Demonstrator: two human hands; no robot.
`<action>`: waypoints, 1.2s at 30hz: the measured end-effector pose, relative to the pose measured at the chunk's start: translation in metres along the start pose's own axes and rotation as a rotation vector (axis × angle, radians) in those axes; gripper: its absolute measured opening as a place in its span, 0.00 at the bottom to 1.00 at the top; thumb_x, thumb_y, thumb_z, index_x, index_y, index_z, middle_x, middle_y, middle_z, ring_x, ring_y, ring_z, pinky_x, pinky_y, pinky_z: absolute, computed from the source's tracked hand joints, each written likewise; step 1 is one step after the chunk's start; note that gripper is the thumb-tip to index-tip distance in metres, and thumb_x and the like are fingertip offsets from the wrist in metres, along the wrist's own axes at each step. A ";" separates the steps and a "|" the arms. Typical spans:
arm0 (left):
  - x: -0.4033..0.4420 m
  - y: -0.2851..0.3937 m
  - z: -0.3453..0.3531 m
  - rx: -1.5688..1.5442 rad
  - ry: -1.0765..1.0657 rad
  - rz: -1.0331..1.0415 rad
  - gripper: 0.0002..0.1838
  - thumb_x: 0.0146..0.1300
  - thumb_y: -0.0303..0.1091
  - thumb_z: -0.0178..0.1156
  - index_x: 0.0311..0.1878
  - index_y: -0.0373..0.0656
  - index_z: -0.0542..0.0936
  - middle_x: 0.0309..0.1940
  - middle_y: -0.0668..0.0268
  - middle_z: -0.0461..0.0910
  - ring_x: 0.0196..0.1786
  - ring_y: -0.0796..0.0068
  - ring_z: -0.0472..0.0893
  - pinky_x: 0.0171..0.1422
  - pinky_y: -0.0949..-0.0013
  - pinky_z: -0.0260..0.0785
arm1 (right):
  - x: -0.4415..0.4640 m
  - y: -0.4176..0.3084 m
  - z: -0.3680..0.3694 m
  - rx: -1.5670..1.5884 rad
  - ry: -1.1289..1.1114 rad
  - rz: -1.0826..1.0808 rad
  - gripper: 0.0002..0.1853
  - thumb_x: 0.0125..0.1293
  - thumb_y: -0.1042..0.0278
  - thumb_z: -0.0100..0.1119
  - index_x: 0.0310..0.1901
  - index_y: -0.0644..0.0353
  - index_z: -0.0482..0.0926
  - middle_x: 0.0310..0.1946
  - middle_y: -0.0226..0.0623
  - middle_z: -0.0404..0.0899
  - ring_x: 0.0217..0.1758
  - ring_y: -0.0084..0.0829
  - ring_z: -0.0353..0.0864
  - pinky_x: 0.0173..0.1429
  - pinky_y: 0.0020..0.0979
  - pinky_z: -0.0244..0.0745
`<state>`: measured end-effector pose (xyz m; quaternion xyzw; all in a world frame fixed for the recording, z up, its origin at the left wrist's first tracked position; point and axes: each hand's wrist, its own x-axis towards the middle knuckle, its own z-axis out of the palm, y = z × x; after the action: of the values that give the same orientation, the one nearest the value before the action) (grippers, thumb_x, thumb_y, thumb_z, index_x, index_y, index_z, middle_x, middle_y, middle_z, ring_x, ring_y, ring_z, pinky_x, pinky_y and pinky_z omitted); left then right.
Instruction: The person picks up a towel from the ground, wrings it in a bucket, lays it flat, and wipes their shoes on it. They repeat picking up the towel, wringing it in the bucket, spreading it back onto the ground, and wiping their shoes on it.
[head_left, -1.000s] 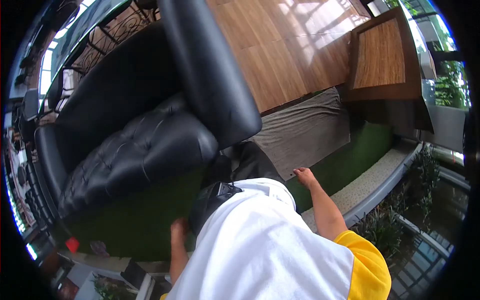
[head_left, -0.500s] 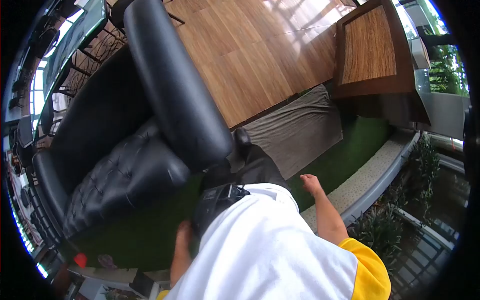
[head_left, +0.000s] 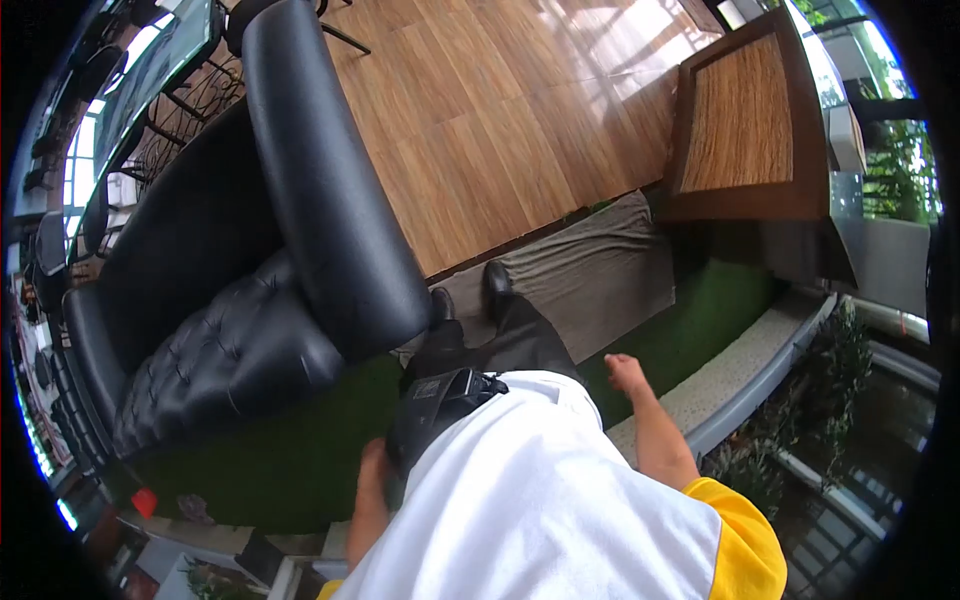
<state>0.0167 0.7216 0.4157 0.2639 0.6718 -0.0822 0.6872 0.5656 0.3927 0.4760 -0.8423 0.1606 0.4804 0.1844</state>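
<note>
My right hand [head_left: 624, 372] hangs over the green turf [head_left: 690, 325] to the right of my body. Its fingers look curled, and what they hold, if anything, is too small to make out. Down at my left side, my left hand [head_left: 374, 458] is beside the black pouch [head_left: 436, 408] at my waist; its fingers are hidden. My black shoes [head_left: 497, 278] are on the grey cloth [head_left: 590, 285]. A black tufted sofa [head_left: 225, 340] stands to the left of my legs.
A wooden cabinet [head_left: 740, 115] stands at the upper right beyond the cloth. Brown plank flooring [head_left: 480, 130] lies ahead. A pale curb [head_left: 740, 365] and plants [head_left: 760, 470] run along the right. A red object [head_left: 145, 502] is at the lower left.
The sofa has shifted left in view as I moved, and both shoes now show on the cloth. My hands stay low at my sides.
</note>
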 end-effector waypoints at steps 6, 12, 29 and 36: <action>-0.078 0.057 0.094 -0.236 0.084 -0.072 0.14 0.58 0.39 0.56 0.44 0.43 0.79 0.33 0.65 0.78 0.38 0.64 0.78 0.42 0.60 0.71 | 0.004 -0.008 -0.035 0.014 -0.104 0.113 0.23 0.61 0.50 0.56 0.52 0.58 0.75 0.43 0.39 0.77 0.37 0.35 0.78 0.40 0.36 0.75; -0.047 0.031 0.116 -0.108 0.050 -0.091 0.12 0.60 0.36 0.53 0.42 0.41 0.79 0.29 0.64 0.77 0.37 0.65 0.78 0.40 0.61 0.71 | 0.007 -0.002 -0.067 0.144 -0.042 0.105 0.25 0.61 0.49 0.56 0.55 0.56 0.73 0.46 0.39 0.75 0.38 0.36 0.77 0.44 0.38 0.75; -0.055 0.007 0.213 1.042 -0.051 0.413 0.13 0.52 0.35 0.61 0.39 0.40 0.78 0.32 0.55 0.79 0.32 0.59 0.79 0.39 0.59 0.72 | 0.053 0.011 -0.165 0.128 -0.033 0.149 0.26 0.59 0.47 0.58 0.54 0.57 0.74 0.46 0.39 0.75 0.39 0.36 0.77 0.41 0.36 0.75; -0.068 0.021 0.273 0.048 -0.021 0.081 0.10 0.58 0.38 0.53 0.38 0.47 0.80 0.32 0.64 0.79 0.32 0.62 0.79 0.34 0.59 0.71 | 0.089 0.007 -0.219 0.109 -0.028 0.129 0.29 0.59 0.46 0.58 0.56 0.60 0.72 0.52 0.40 0.73 0.41 0.40 0.78 0.41 0.36 0.76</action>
<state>0.2609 0.5942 0.4751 0.3061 0.6511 -0.0733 0.6907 0.7704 0.2759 0.5004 -0.8120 0.2380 0.4937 0.2008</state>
